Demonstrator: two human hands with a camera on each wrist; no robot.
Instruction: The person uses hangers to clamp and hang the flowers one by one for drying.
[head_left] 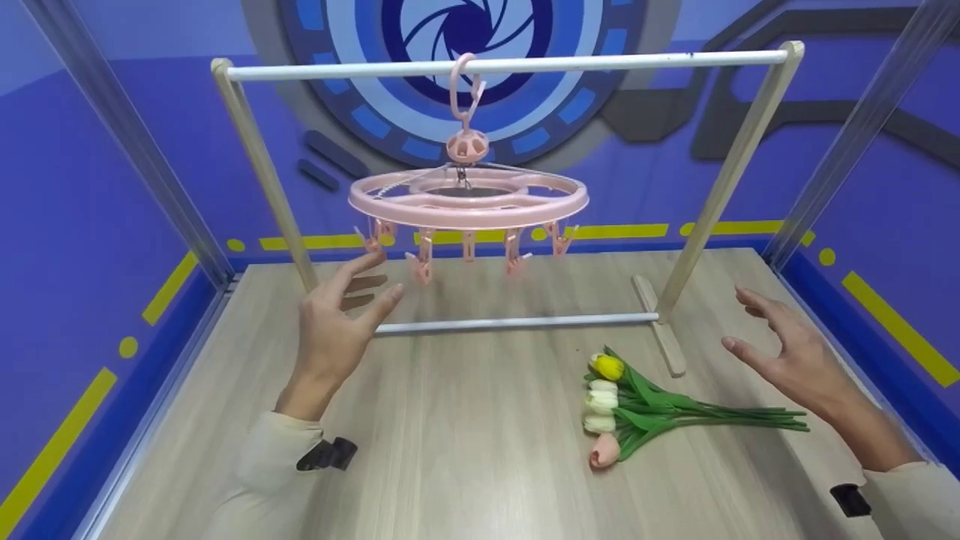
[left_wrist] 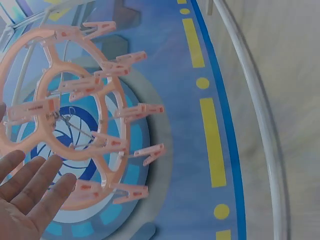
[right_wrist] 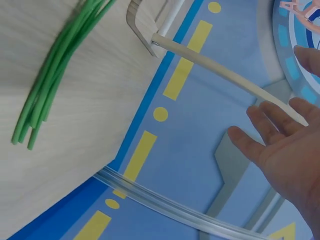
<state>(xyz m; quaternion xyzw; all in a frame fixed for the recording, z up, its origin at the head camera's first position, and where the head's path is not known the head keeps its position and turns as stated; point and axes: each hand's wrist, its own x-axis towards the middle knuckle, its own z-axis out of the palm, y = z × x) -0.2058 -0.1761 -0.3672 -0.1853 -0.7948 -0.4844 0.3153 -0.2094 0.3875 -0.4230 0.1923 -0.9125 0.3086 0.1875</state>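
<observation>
A pink round clip hanger hangs by its hook from the white top bar of a wooden rack, with several clothes pegs dangling below its ring. Just below the hanger's left side, my left hand is raised with fingers spread and nothing in it. The left wrist view shows that hand near the ring. On the right, my right hand hovers with loosely bent fingers, holding nothing. Artificial tulips in yellow, white and pink lie on the table, their green stems pointing toward that hand.
The rack's wooden posts stand at both sides, joined low down by a white bar. A wooden foot sits under the right post. Blue patterned walls enclose the wooden table, with metal profiles at the corners.
</observation>
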